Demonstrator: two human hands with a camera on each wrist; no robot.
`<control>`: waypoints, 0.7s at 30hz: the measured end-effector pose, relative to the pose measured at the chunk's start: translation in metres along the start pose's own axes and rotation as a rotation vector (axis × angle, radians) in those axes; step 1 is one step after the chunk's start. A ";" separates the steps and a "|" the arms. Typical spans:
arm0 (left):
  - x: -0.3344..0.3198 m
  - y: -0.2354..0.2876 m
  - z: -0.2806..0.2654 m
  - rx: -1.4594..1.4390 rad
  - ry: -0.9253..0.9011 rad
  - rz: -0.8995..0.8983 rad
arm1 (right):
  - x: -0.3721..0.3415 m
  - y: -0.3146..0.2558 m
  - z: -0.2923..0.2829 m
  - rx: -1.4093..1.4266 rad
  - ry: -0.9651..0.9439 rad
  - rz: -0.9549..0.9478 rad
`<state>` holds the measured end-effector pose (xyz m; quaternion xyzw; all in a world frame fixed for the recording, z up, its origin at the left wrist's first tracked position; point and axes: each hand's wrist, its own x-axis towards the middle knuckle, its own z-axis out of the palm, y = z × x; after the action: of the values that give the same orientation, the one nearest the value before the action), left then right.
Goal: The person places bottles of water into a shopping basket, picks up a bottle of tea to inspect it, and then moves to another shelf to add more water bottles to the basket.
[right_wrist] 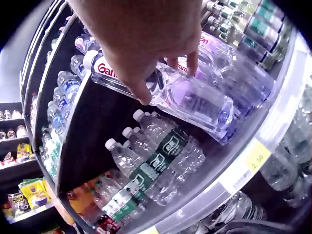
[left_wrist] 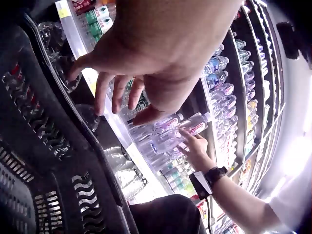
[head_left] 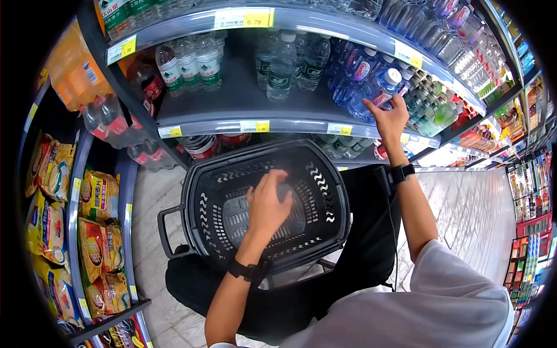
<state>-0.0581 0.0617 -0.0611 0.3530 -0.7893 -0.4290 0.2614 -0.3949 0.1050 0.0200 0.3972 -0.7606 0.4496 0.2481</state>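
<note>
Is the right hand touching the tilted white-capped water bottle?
Touching: the right wrist view shows the right hand gripping the water bottle, thumb against its side.

the shelf [head_left: 232, 109] behind the basket [head_left: 232, 168] holds bottles [head_left: 279, 75].

A person's right hand [right_wrist: 146, 46] hid part of a tilted bottle's [right_wrist: 200, 97] label [right_wrist: 104, 68], the left hand [head_left: 270, 203] obscured some of a black basket's [head_left: 335, 232] floor [head_left: 237, 216], and print on far-right goods [head_left: 531, 200] was illegibly small.
</note>
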 end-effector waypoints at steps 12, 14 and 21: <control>0.004 -0.008 0.007 0.019 -0.033 0.107 | -0.003 0.029 0.037 -0.049 0.078 0.133; 0.004 -0.001 0.008 0.028 -0.057 0.075 | -0.003 0.035 0.045 -0.072 0.210 0.017; 0.004 0.003 0.014 0.092 -0.109 0.082 | -0.002 0.003 0.030 0.012 0.024 0.318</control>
<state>-0.0720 0.0664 -0.0647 0.3082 -0.8351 -0.3996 0.2190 -0.3973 0.0807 0.0029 0.2677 -0.8084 0.4923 0.1804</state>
